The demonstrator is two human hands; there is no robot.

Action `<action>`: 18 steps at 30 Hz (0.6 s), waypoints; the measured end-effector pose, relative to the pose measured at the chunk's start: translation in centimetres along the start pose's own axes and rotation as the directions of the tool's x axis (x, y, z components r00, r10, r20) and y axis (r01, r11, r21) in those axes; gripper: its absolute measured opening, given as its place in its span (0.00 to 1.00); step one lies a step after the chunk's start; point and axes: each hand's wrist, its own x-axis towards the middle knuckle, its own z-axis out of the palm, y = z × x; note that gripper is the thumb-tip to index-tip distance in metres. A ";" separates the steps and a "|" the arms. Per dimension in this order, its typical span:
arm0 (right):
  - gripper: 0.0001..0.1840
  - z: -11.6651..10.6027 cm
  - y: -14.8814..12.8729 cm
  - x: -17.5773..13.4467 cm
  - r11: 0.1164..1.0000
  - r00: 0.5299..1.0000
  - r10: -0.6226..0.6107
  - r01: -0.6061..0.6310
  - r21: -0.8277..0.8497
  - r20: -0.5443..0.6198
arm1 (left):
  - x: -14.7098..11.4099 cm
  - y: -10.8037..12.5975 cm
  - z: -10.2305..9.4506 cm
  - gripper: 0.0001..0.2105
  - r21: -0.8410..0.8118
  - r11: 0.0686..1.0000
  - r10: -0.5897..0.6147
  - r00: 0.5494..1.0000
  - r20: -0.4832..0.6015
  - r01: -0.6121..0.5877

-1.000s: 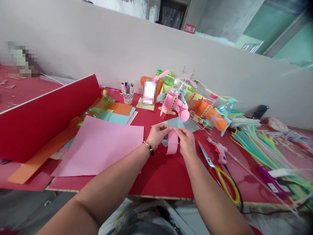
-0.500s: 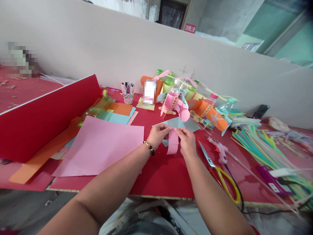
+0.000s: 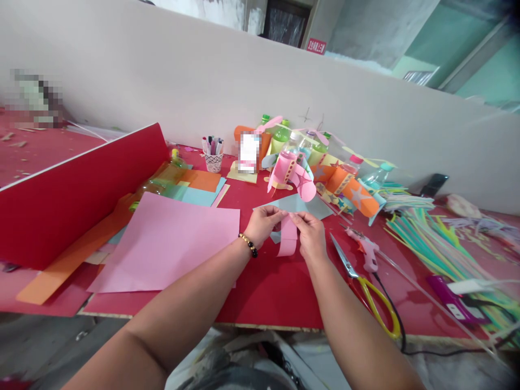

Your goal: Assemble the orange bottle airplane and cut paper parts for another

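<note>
Between my two hands a pink paper strip [image 3: 288,238] hangs down, folded or curled, its lower end just over the red table. My left hand [image 3: 264,223], with a beaded bracelet on the wrist, pinches the strip's upper left edge. Its upper right edge is pinched between thumb and finger of my right hand [image 3: 311,233]. Behind the hands lies a grey-blue paper sheet [image 3: 303,205]. A large pink paper sheet [image 3: 179,244] is spread left of my left hand. Scissors with yellow handles [image 3: 365,287] and a pink glue gun [image 3: 368,252] lie right of my right hand.
Bottles decorated with coloured paper [image 3: 290,168] stand at the back, beside a phone [image 3: 248,153] and a cup of pens [image 3: 213,161]. Coloured pipe cleaners [image 3: 430,244] and a purple power strip [image 3: 457,303] lie right. A red board [image 3: 81,195] rises at left.
</note>
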 end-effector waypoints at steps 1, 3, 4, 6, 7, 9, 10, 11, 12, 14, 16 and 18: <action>0.12 0.0 0.0 0.0 1.000 1.000 0.001 -0.001 -0.001 0.000 | 0.0 0.0 0.0 0.16 0.000 1.000 0.000 1.000 0.000 0.000; 0.12 0.0 0.1 0.0 1.000 1.000 0.005 -0.005 -0.001 0.001 | 0.0 0.0 0.0 0.16 0.001 1.000 0.001 1.000 0.002 -0.001; 0.12 0.0 0.1 0.0 1.000 1.000 0.007 -0.007 0.001 0.001 | 0.0 0.0 0.0 0.16 0.002 1.000 0.002 1.000 0.003 -0.002; 0.12 0.0 0.1 0.0 1.000 1.000 0.007 -0.007 0.005 0.005 | 0.0 0.0 0.1 0.16 0.000 1.000 0.003 1.000 0.004 -0.003; 0.12 -0.1 0.1 0.0 1.000 1.000 0.007 -0.007 0.008 0.009 | 0.0 0.0 0.1 0.16 -0.001 1.000 0.003 1.000 0.006 -0.003; 0.12 -0.1 0.1 0.0 1.000 1.000 0.006 -0.006 0.011 0.022 | 0.0 0.1 0.0 0.16 -0.004 1.000 0.007 1.000 0.004 -0.007; 0.12 -0.2 0.1 0.0 1.000 0.999 0.007 -0.008 0.009 0.033 | 0.0 0.1 0.0 0.16 -0.006 1.000 0.009 1.000 0.001 -0.009; 0.13 -0.2 0.1 -0.1 1.000 0.999 0.010 -0.011 0.007 0.047 | 0.0 0.2 0.0 0.16 -0.008 1.000 0.012 1.000 -0.004 -0.012; 0.14 -0.3 0.1 -0.1 1.000 0.998 0.015 -0.015 0.002 0.066 | 0.0 0.2 -0.1 0.16 -0.011 1.000 0.015 1.000 -0.010 -0.016; 0.17 -0.3 0.1 -0.1 1.000 0.994 0.029 -0.028 -0.010 0.110 | 0.0 0.3 -0.2 0.16 -0.021 0.999 0.025 0.999 -0.027 -0.026; 0.19 -0.4 0.1 -0.2 0.999 0.988 0.042 -0.038 -0.025 0.151 | 0.1 0.3 -0.2 0.16 -0.031 0.999 0.036 0.998 -0.046 -0.038; 0.20 -0.5 0.1 -0.2 0.998 0.983 0.048 -0.041 -0.043 0.179 | 0.2 0.3 -0.3 0.16 -0.040 0.998 0.049 0.997 -0.066 -0.052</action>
